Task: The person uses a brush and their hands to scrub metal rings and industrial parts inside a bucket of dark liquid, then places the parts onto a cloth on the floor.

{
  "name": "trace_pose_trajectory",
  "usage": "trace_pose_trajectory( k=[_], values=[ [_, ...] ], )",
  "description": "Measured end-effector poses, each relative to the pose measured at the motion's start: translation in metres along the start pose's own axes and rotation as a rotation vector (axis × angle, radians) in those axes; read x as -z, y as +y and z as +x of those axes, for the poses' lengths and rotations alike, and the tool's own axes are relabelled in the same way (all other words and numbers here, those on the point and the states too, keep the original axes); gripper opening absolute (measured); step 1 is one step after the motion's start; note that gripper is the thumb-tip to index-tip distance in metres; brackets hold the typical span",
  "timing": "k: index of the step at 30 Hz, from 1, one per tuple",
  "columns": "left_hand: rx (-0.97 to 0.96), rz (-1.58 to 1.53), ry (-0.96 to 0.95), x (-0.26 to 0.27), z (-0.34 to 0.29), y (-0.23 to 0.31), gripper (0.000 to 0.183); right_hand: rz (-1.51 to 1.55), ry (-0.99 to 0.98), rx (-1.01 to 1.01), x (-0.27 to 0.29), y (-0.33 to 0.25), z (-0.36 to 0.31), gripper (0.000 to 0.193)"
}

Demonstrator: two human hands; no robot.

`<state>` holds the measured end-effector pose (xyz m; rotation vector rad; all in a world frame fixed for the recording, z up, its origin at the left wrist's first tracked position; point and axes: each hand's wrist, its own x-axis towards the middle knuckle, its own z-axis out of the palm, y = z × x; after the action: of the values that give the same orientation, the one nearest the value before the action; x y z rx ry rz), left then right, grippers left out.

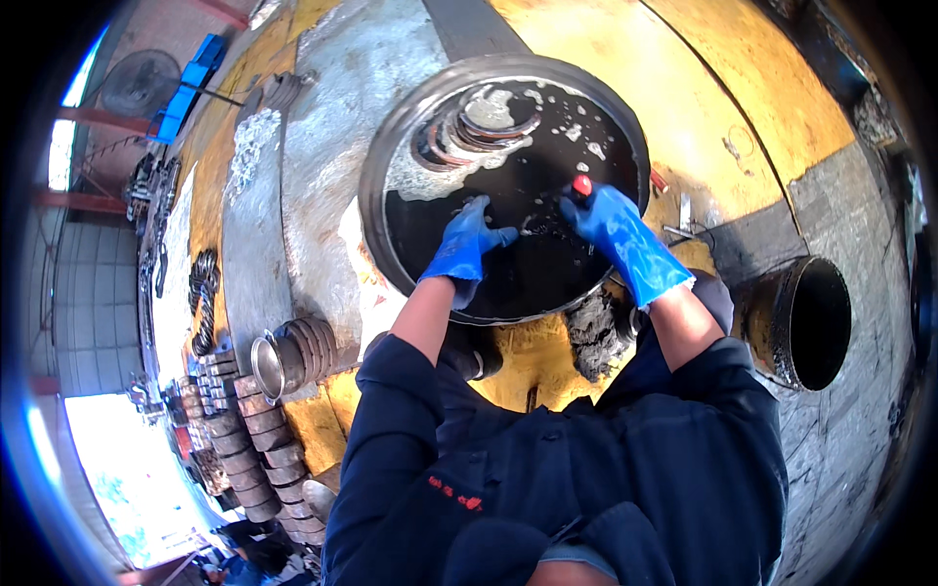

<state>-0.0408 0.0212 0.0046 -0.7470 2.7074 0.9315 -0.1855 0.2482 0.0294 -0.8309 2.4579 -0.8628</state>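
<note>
A wide round metal basin [373, 210] of dark liquid with patches of pale foam lies before me. Several ring-shaped metal parts [454, 146] sit partly sunk in it, toward the far left side. My left hand [463, 242], in a blue rubber glove, is over the near left part of the liquid with thumb and fingers spread apart. In a matching glove, my right hand [614, 227] closes around a tool with a rounded red handle end [582, 185]. The tool's other end is hidden by the hand and the dark liquid.
A dark open-ended metal cylinder [767, 322] lies at right. Stacked round metal parts [264, 430] and a ribbed cylinder [298, 359] stand at left. Small metal tools [684, 215] lie beside the basin's right rim. A blue metal piece [191, 88] is at the far left.
</note>
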Motion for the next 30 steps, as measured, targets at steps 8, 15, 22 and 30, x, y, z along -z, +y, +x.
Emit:
trace_pose_trajectory(
  k=[8,15,22,30],
  values=[
    [0.228,0.121,-0.124,-0.042,0.046,0.017,0.094,0.03,0.143,-0.181,0.048,-0.028,0.015,0.036],
    [0.009,0.262,0.062,-0.039,0.05,0.064,0.079,0.106,0.242,-0.195,0.05,0.008,0.023,0.034],
    [-0.029,0.252,-0.019,-0.034,0.109,0.106,0.105,0.372,0.461,-0.121,0.055,0.011,0.024,0.029],
    [-0.045,0.083,-0.025,-0.08,0.191,0.102,0.046,0.598,0.513,-0.052,0.043,0.024,0.028,0.029]
  ],
)
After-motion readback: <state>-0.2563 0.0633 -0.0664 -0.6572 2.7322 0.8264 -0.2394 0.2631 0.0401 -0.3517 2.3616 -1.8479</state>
